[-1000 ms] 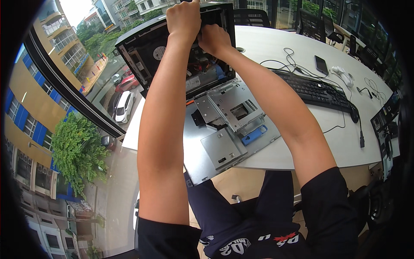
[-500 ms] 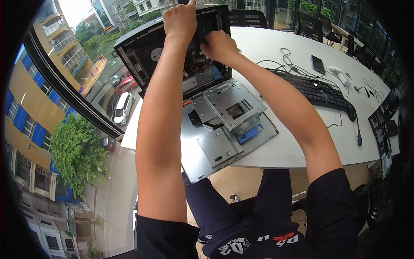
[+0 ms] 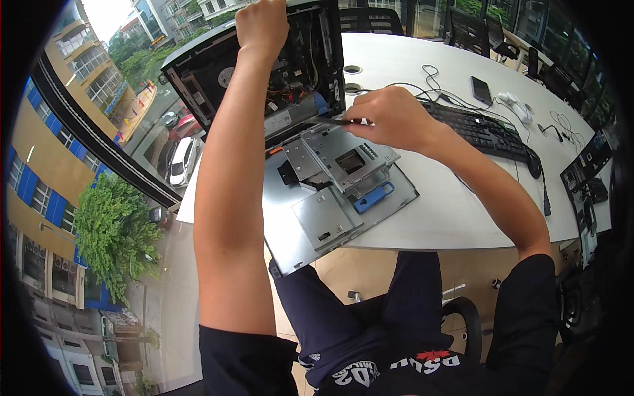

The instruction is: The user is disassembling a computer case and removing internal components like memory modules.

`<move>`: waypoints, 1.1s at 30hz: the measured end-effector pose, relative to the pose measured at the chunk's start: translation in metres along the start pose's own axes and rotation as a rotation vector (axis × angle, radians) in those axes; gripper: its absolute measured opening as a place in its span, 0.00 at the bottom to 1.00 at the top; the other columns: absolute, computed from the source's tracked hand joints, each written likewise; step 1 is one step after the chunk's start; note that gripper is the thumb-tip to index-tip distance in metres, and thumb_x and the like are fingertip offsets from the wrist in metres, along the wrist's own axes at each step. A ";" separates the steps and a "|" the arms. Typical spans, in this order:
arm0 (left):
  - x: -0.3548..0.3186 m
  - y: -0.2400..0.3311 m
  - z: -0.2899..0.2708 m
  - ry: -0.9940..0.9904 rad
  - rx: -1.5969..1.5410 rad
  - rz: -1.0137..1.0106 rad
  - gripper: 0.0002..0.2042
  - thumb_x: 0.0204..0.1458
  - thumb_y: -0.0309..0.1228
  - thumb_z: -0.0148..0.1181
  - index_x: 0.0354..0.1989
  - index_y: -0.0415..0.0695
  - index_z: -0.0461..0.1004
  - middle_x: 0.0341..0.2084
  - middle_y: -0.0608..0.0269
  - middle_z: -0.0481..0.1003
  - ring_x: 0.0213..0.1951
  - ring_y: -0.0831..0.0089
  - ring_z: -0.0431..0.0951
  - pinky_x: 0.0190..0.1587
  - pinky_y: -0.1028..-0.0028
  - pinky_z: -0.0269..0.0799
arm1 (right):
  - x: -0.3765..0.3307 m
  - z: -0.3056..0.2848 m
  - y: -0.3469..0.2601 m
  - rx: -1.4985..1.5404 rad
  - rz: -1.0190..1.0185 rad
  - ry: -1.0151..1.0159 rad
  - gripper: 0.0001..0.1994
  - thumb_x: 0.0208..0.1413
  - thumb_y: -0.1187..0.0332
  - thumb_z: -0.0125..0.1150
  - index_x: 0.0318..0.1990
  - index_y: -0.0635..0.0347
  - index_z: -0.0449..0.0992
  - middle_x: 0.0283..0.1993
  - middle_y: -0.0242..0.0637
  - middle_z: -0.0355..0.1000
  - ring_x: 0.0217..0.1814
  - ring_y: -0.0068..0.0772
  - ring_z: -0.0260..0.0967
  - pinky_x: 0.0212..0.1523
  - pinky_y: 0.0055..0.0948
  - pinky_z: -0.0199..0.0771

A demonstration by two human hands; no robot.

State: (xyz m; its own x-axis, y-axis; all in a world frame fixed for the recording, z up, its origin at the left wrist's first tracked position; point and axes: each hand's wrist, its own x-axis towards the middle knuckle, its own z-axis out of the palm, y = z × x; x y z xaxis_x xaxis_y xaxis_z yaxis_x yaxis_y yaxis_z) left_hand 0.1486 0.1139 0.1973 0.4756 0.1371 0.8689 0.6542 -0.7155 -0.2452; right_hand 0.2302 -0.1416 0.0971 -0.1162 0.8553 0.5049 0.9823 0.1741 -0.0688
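An open black computer case [image 3: 218, 79] stands tilted on the white table [image 3: 456, 218], its boards and cables showing inside. My left hand [image 3: 263, 26] grips the case's top edge. My right hand [image 3: 389, 119] is closed on a thin dark tool [image 3: 333, 121] whose tip points left toward the case's lower edge. Just below that hand lies a grey metal drive cage [image 3: 343, 158] with a blue latch [image 3: 373, 197]. The cage rests on a flat grey side panel [image 3: 310, 228] that overhangs the table's front edge.
A black keyboard [image 3: 489, 132] with a mouse [image 3: 533, 164], a dark phone [image 3: 481, 89] and loose cables [image 3: 429, 79] lie to the right. A monitor [image 3: 584, 165] stands at the right edge. Office chairs [image 3: 370, 20] line the far side. A tall window [image 3: 86, 171] is on the left.
My right hand has come down out of the upper part of the case and moved right, now over the drive cage. My left hand stays on the case's top edge.
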 end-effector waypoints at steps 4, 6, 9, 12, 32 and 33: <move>0.002 0.004 -0.001 -0.011 0.016 -0.008 0.10 0.56 0.25 0.56 0.43 0.46 0.80 0.28 0.50 0.82 0.35 0.53 0.85 0.38 0.58 0.81 | -0.010 0.013 0.008 -0.134 -0.106 -0.011 0.06 0.55 0.64 0.66 0.33 0.53 0.86 0.32 0.32 0.78 0.38 0.36 0.79 0.40 0.36 0.81; 0.004 0.006 -0.002 -0.025 0.025 -0.011 0.10 0.56 0.24 0.56 0.44 0.45 0.80 0.28 0.50 0.82 0.35 0.53 0.85 0.39 0.58 0.81 | -0.012 0.020 0.012 -0.197 -0.134 -0.042 0.06 0.55 0.65 0.66 0.33 0.53 0.85 0.33 0.32 0.78 0.41 0.36 0.79 0.42 0.36 0.81; 0.002 0.006 -0.005 -0.076 0.050 -0.019 0.10 0.55 0.24 0.57 0.44 0.45 0.80 0.28 0.50 0.82 0.35 0.53 0.86 0.39 0.58 0.81 | -0.010 0.027 0.009 -0.149 -0.124 -0.098 0.06 0.54 0.65 0.67 0.35 0.54 0.86 0.35 0.33 0.77 0.45 0.37 0.79 0.46 0.37 0.80; 0.003 0.005 -0.005 -0.063 0.044 -0.001 0.10 0.55 0.24 0.57 0.45 0.44 0.80 0.28 0.49 0.82 0.36 0.53 0.86 0.39 0.58 0.81 | -0.010 0.027 0.007 -0.035 -0.098 -0.133 0.07 0.54 0.65 0.67 0.37 0.56 0.86 0.39 0.35 0.79 0.48 0.38 0.78 0.48 0.38 0.80; 0.001 -0.007 -0.010 -0.184 0.037 0.053 0.21 0.49 0.31 0.64 0.54 0.59 0.77 0.37 0.55 0.84 0.43 0.53 0.85 0.45 0.56 0.80 | -0.160 0.015 0.015 0.271 0.305 0.394 0.04 0.54 0.77 0.68 0.36 0.61 0.84 0.27 0.32 0.78 0.18 0.22 0.70 0.21 0.22 0.68; 0.001 -0.010 -0.015 -0.258 0.024 0.056 0.21 0.52 0.33 0.62 0.56 0.58 0.77 0.39 0.52 0.84 0.46 0.51 0.84 0.48 0.55 0.79 | -0.157 0.015 0.013 0.309 0.321 0.462 0.02 0.54 0.76 0.70 0.35 0.62 0.84 0.25 0.33 0.77 0.17 0.20 0.68 0.20 0.21 0.66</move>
State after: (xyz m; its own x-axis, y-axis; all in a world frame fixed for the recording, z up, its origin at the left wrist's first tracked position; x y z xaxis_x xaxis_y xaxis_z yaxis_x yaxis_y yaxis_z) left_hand 0.1334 0.1108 0.2071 0.6436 0.2704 0.7160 0.6350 -0.7109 -0.3023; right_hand 0.2593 -0.2660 0.0044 0.3193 0.6015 0.7323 0.8622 0.1362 -0.4879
